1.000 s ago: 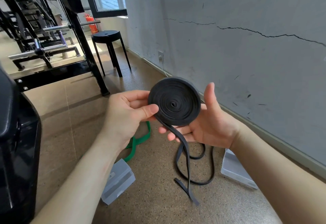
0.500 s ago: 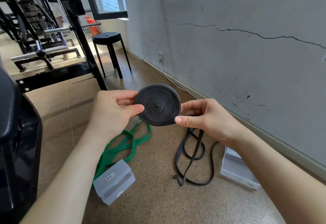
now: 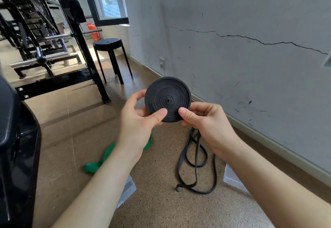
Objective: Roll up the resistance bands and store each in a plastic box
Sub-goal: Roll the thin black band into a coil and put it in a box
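head view shows one rolled black band [image 3: 167, 99] held above the floor, pinched between left hand [image 3: 139, 122] and right hand [image 3: 206, 120] thumbs and curled fingers, one green band [image 3: 100, 161], two plastic boxes [image 3: 232, 179] below.

Floor [image 3: 161, 209] — bands [image 3: 197, 165], boxes [image 3: 232, 177]

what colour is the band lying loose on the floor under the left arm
Green, partly hidden by the left arm; seen in the head view.

My right hand [image 3: 206, 120] has come round from cupping behind the black coil [image 3: 167, 99] to pinching its lower edge; its loose tail seems shorter.
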`<action>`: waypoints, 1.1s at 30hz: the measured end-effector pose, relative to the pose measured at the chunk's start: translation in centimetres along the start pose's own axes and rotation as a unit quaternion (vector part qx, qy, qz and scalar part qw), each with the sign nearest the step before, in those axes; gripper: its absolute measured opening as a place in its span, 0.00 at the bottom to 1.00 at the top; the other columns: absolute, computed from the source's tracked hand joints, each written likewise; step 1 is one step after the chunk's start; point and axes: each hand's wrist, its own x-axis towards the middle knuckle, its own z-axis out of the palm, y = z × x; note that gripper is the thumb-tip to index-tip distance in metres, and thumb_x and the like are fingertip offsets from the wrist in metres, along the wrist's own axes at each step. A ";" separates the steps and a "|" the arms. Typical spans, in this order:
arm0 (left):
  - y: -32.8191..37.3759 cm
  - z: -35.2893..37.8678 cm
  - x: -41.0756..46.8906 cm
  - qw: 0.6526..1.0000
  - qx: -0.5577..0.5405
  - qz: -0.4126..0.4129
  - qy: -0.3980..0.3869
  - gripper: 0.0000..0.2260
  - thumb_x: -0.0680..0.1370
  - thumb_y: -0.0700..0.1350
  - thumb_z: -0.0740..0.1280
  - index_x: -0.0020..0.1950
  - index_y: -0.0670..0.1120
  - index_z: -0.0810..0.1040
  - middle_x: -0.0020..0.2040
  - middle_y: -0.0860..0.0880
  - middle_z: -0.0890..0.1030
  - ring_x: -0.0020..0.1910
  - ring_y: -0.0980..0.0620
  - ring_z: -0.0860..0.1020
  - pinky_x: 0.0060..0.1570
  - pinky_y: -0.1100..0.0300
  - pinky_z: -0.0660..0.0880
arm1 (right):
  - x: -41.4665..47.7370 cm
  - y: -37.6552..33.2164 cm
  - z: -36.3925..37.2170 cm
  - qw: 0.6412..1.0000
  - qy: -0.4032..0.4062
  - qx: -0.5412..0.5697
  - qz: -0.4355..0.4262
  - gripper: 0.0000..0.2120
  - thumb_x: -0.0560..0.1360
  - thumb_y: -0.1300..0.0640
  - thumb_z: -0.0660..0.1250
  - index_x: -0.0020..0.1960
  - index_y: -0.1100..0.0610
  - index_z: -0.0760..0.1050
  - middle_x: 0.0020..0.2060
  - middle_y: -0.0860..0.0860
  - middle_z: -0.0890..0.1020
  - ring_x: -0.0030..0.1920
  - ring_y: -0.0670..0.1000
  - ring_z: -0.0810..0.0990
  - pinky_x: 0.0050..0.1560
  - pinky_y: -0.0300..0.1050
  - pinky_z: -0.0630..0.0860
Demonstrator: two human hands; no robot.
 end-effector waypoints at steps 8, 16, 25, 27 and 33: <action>-0.1 0.5 0.0 1.000 -0.006 -0.005 -0.010 0.15 0.72 0.35 0.72 0.54 0.49 0.77 0.43 0.51 0.86 0.45 0.49 0.85 0.43 0.55 0.82 | 0.0 0.2 -0.5 0.998 0.005 0.051 0.021 0.06 0.75 0.59 0.71 0.48 0.62 0.83 0.30 0.46 0.82 0.30 0.41 0.77 0.32 0.32 0.70; 0.5 -0.7 1.1 0.995 0.090 0.051 0.003 0.25 0.70 0.32 0.73 0.63 0.49 0.74 0.36 0.56 0.85 0.37 0.52 0.85 0.35 0.61 0.80 | 0.5 -1.3 -2.2 0.977 -0.169 0.062 0.119 0.11 0.74 0.52 0.67 0.48 0.60 0.79 0.40 0.55 0.84 0.34 0.47 0.77 0.37 0.38 0.65; 1.0 -2.3 1.4 0.959 0.265 0.064 -0.075 0.26 0.69 0.34 0.75 0.64 0.51 0.78 0.45 0.56 0.85 0.42 0.61 0.83 0.50 0.63 0.79 | 0.7 -1.2 -2.9 0.952 -0.229 -0.026 0.202 0.39 0.71 0.28 0.52 0.61 0.60 0.78 0.48 0.62 0.85 0.41 0.52 0.78 0.40 0.47 0.63; 1.1 -2.4 1.4 0.952 0.287 0.070 -0.085 0.26 0.69 0.35 0.75 0.63 0.56 0.78 0.43 0.61 0.83 0.43 0.64 0.82 0.53 0.64 0.77 | 0.5 -1.0 -2.6 0.951 -0.228 -0.023 0.206 0.40 0.69 0.27 0.53 0.60 0.59 0.78 0.48 0.62 0.85 0.42 0.52 0.79 0.41 0.47 0.63; 0.8 -2.3 1.4 0.949 0.290 0.081 -0.096 0.27 0.70 0.36 0.74 0.57 0.68 0.76 0.42 0.61 0.84 0.46 0.64 0.81 0.52 0.65 0.76 | 0.4 -0.5 -2.2 0.951 -0.230 0.015 0.205 0.38 0.68 0.27 0.57 0.60 0.57 0.79 0.49 0.65 0.84 0.43 0.55 0.77 0.37 0.45 0.60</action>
